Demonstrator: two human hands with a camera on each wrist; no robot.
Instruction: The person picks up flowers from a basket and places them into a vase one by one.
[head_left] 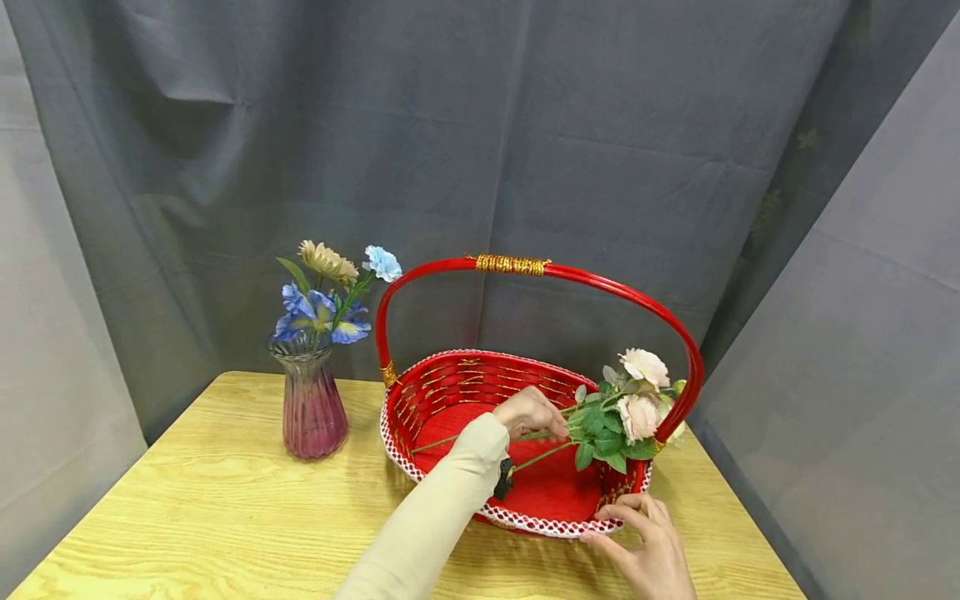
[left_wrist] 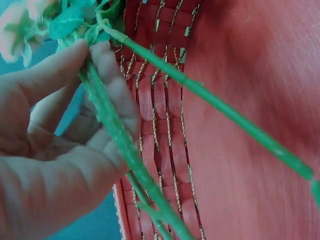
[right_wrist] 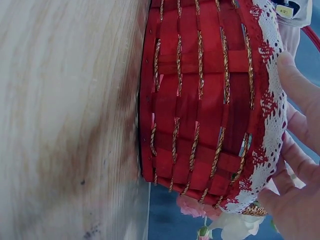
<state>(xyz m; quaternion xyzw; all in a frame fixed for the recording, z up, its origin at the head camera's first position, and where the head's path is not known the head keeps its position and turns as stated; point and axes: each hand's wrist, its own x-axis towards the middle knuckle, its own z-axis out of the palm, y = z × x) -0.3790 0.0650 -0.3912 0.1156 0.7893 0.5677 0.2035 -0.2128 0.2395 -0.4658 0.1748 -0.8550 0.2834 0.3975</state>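
Inside the red woven basket (head_left: 555, 492), my left hand (head_left: 528, 414) pinches green stems between thumb and fingers, close below the leaves. These artificial pale pink roses (head_left: 639, 417) lean against the right end of the basket, by the foot of its arched handle (head_left: 622, 289). In the left wrist view, two stems (left_wrist: 117, 132) run through the left hand, while another stem (left_wrist: 215, 102) slants apart over the red basket floor. My right hand (head_left: 647, 542) holds the white lace rim (right_wrist: 272, 95) at the front right corner, with its fingertips right at the edge.
A clear-to-purple glass vase (head_left: 315, 408) stands left of the basket, holding blue irises (head_left: 348, 325), a light blue flower (head_left: 383, 262) and a cream flower (head_left: 327, 261). Both stand on a light wooden table (head_left: 217, 517). Grey curtains (head_left: 375, 125) hang behind and at the sides.
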